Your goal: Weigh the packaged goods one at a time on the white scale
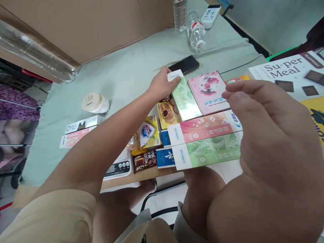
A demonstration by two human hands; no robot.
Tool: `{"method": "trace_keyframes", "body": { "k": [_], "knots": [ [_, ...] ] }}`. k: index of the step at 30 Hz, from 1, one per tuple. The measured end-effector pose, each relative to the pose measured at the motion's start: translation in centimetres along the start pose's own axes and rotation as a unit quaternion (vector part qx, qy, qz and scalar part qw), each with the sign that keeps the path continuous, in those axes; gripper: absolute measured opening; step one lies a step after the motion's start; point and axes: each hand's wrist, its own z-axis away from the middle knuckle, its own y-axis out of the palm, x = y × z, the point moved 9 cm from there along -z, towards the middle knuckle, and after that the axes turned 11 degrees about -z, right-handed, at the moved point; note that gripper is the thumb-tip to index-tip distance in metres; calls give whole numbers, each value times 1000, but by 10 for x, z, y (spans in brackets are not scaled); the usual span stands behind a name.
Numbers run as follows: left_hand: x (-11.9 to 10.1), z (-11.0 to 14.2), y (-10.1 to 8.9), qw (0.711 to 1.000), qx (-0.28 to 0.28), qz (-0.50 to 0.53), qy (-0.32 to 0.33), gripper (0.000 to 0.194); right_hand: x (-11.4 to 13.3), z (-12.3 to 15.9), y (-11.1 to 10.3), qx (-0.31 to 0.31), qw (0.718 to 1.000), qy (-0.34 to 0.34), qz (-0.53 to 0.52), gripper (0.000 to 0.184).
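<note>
1. Nearest, at three o'clock, the person's right hand point(273, 145) looms large, its fingers slightly bent. A long pink box point(205, 128) and a green-and-white box point(210, 150) lie side by side, their right ends hidden behind the palm; whether it grips them, one cannot tell.
2. These two jut past the near edge of the table point(131, 74), towards four o'clock, so the hand may be steadying them.
3. At six o'clock they partly cover a blue box point(165, 158). A cocoa packet point(145, 161) lies at seven; the kitchen scale point(124, 165) beyond it is partly hidden by the left forearm.
4. The soap box point(150, 131) and snack pack point(168, 113) sit close together, probably to save room.
5. At twelve o'clock the left hand point(164, 82) is closed on the far end of a light-green box point(188, 101), thumb on top, fingers mostly unseen. Holding the end seems to leave the long face uncovered.
6. Farther, at one o'clock, the hand partly hides a phone point(186, 64); behind, the frame cuts off a standing bottle point(180, 17).
</note>
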Motion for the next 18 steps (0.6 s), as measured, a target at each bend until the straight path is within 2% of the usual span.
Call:
{"method": "trace_keyframes", "body": {
  "k": [2, 4, 6, 9, 11, 13, 16, 18],
  "knots": [
    [-2, -2, 3, 1000, 10, -9, 3, 22, -2, -1, 0, 7, 1000, -6, -6, 15],
    [-3, -1, -3, 1000, -3, 2, -2, 24, -3, -1, 0, 13, 1000, -19, -11, 15],
    [-1, 6, -21, 998, -51, 40, -18, 22, -1, 0, -2, 9, 999, -34, -1, 17],
    [9, 35, -66, 982, -139, 128, -7, 12, 9, 8, 2, 19, 998, -49, 19, 23],
    [18, 71, -105, 964, -198, 169, 45, 11, 19, 17, 13, 45, 997, -58, 22, 24],
    [40, 121, -148, 938, -284, 183, 72, 13, 30, 28, 28, 69, 994, -76, 37, 24],
    [105, 212, -202, 863, -463, 202, 18, 14, 42, 49, 60, 121, 987, -89, 57, 26],
    [162, 266, -216, 820, -534, 198, -64, 11, 47, 65, 90, 176, 980, -85, 47, 30]
  ]
}}
